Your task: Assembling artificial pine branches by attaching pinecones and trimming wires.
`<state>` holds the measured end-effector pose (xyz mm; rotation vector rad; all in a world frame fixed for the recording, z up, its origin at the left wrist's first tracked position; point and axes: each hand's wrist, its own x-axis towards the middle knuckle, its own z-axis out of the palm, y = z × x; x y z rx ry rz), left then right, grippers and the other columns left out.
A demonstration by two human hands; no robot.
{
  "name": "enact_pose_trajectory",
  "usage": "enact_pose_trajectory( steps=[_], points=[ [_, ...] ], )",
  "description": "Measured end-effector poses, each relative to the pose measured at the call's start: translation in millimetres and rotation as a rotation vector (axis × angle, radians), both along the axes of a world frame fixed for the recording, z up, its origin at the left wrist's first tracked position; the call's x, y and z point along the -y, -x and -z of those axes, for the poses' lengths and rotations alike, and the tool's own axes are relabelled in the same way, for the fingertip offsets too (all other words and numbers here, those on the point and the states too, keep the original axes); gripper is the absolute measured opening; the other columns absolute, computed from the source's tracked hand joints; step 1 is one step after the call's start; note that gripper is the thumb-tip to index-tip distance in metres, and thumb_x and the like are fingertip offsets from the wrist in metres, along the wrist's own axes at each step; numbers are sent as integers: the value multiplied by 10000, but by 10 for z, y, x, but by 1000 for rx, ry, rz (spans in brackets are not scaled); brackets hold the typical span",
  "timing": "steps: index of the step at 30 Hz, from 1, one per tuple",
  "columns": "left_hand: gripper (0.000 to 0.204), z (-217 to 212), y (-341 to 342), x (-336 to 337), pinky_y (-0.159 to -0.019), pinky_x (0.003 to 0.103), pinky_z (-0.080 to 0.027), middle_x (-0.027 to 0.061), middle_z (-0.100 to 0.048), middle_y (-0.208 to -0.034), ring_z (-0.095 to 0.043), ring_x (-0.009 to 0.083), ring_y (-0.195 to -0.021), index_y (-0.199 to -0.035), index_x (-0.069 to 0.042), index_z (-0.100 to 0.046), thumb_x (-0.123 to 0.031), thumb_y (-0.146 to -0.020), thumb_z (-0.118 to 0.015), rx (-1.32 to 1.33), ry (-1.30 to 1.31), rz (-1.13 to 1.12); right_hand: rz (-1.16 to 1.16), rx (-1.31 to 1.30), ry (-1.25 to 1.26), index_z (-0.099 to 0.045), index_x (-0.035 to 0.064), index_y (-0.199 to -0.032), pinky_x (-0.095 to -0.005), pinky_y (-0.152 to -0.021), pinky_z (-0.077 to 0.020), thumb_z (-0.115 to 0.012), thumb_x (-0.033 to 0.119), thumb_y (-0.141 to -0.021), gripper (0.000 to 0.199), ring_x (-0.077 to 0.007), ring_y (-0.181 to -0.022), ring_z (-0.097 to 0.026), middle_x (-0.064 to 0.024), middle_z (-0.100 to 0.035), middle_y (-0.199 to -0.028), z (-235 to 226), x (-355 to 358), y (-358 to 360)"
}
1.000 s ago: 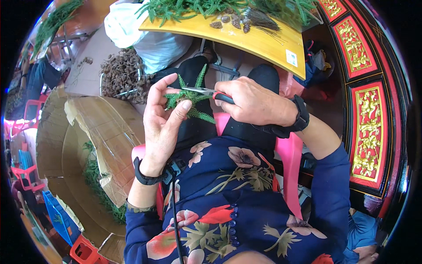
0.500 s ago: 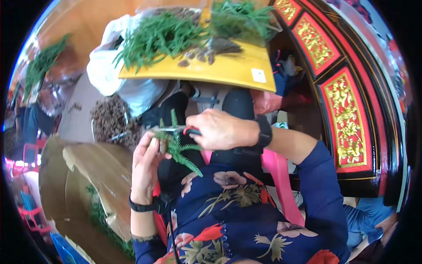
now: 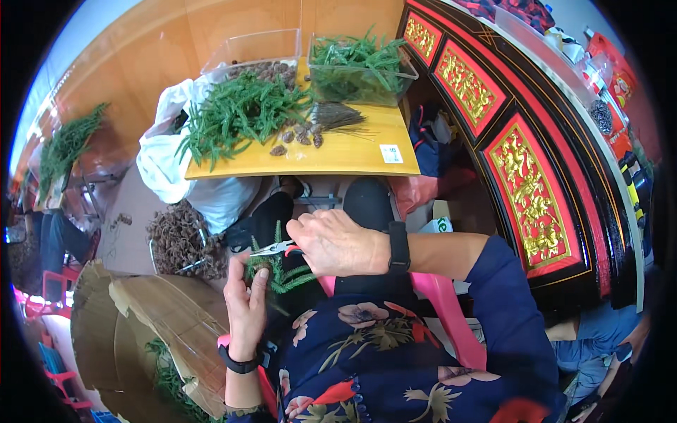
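My left hand (image 3: 246,304) holds a small green conifer sprig (image 3: 276,271) with a brown cone at its tip, low over my lap. My right hand (image 3: 337,244) grips a pair of scissors (image 3: 273,247) with red handles, the blades pointing left at the top of the sprig. Both wrists carry black bands. Ahead stands a yellow wooden table (image 3: 331,156) with a heap of green sprigs (image 3: 240,113), several brown cones (image 3: 296,136) and a bundle of dry needles (image 3: 336,115).
Two clear plastic bins stand at the table's far side, one with cones (image 3: 254,62), one with sprigs (image 3: 361,67). A white sack (image 3: 169,162) and a pile of brown cones (image 3: 180,240) lie left. Cardboard (image 3: 148,310) sits lower left; a red-and-gold carved cabinet (image 3: 522,169) runs on the right.
The view has tilted down and away, so the table shows more fully. My hands sit lower in the picture, still on the sprig and scissors, with the blades now at the sprig's top.
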<state>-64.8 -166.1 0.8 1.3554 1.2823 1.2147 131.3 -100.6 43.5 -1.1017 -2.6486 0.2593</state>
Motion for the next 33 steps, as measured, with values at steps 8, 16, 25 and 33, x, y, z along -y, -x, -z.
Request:
enact_pose_trajectory(
  steps=[8, 16, 25, 33],
  points=[
    [158, 102, 28, -46, -655, 193, -392, -3, -515, -804, -456, 50, -737, -1063, -20, -517, -51, -911, -545, -485, -361, -129, -2, -11, -74, -536, -54, -781, -442, -588, -517, -581, 78, -676, 174, -380, -669, -631, -224, -598, -709, 2, -1, 6],
    [157, 21, -26, 0, -658, 262, -425, 60, -555, -811, -502, 119, -737, -1033, 4, -535, -28, -885, -575, 165, 43, 26, 20, -15, 109, -519, -57, -798, -465, -617, -501, -586, 93, -696, 194, -414, -706, -617, -243, -606, -741, -14, -13, -31],
    [241, 35, 33, 5, -697, 227, -438, 10, -569, -879, -527, 96, -768, -1105, -12, -520, -59, -886, -607, -330, -150, -15, 26, 7, 164, -581, -74, -805, -465, -632, -519, -560, 98, -696, 205, -409, -690, -640, -258, -620, -687, -9, -8, -47],
    [487, 60, -53, -23, -791, 257, -477, 105, -514, -1202, -564, 153, -923, -1275, -19, -426, -75, -849, -655, 51, -142, -143, 163, -30, 203, -667, -11, -789, -469, -630, -500, -572, 208, -734, 245, -396, -672, -615, -234, -627, -721, -286, -934, -482]
  ],
)
